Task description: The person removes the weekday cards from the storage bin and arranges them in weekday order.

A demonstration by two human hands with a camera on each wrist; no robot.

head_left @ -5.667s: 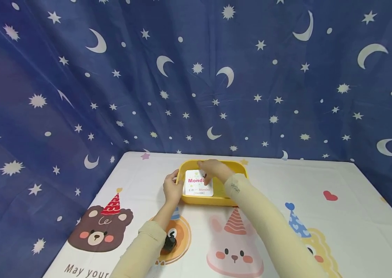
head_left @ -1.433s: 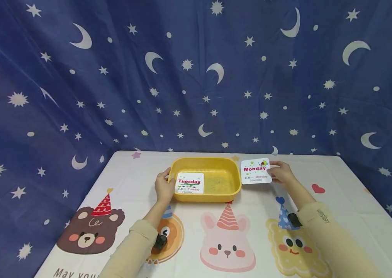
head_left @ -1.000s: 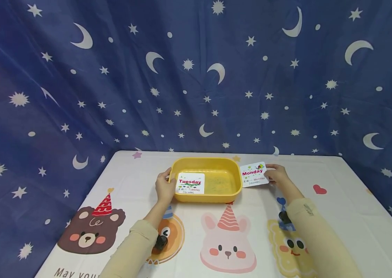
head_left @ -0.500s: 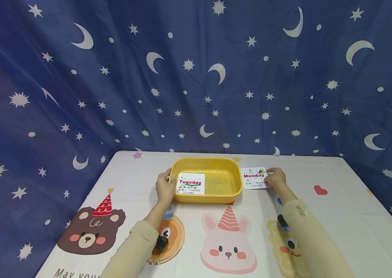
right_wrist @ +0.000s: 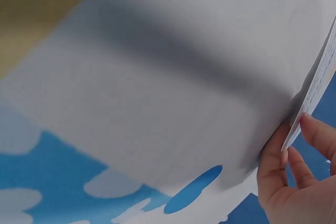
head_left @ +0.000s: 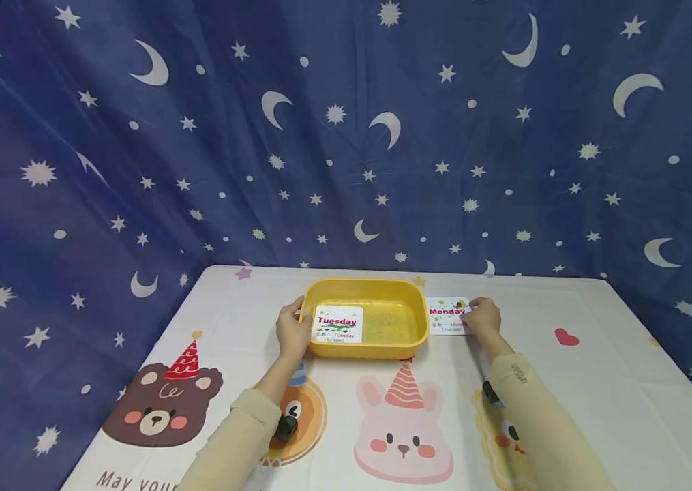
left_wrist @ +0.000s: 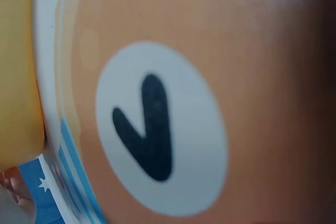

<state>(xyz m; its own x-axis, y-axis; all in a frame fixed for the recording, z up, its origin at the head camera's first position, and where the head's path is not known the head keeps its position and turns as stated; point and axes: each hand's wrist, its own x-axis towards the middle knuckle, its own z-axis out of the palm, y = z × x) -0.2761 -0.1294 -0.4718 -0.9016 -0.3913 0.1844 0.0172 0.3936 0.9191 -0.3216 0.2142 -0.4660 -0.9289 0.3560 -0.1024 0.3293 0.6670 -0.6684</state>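
Note:
A yellow plastic tray (head_left: 388, 326) stands near the table's far edge, and my left hand (head_left: 294, 333) grips its left rim. Inside the tray, at the left, lies a white card printed "Tuesday" (head_left: 338, 323). Just right of the tray is a "Monday" card (head_left: 446, 316), flat or nearly so on the tablecloth. My right hand (head_left: 484, 318) pinches that card by its right edge. In the right wrist view the thumb lies on the printed face of the card (right_wrist: 314, 90), with fingers underneath. The left wrist view shows only part of my left hand (left_wrist: 18, 200) below the tray wall.
A white tablecloth (head_left: 628, 382) with printed animals covers the table. Behind it and along the left hangs a dark blue curtain (head_left: 247, 225) with moons and stars. A black wrist camera (head_left: 286, 428) sits under the left forearm, another (head_left: 490, 391) beside the right.
The right hand has lifted the "Monday" card out of the tray, carried it right and lowered it beside the tray. The "Tuesday" card now shows inside. The left hand stays on the rim.

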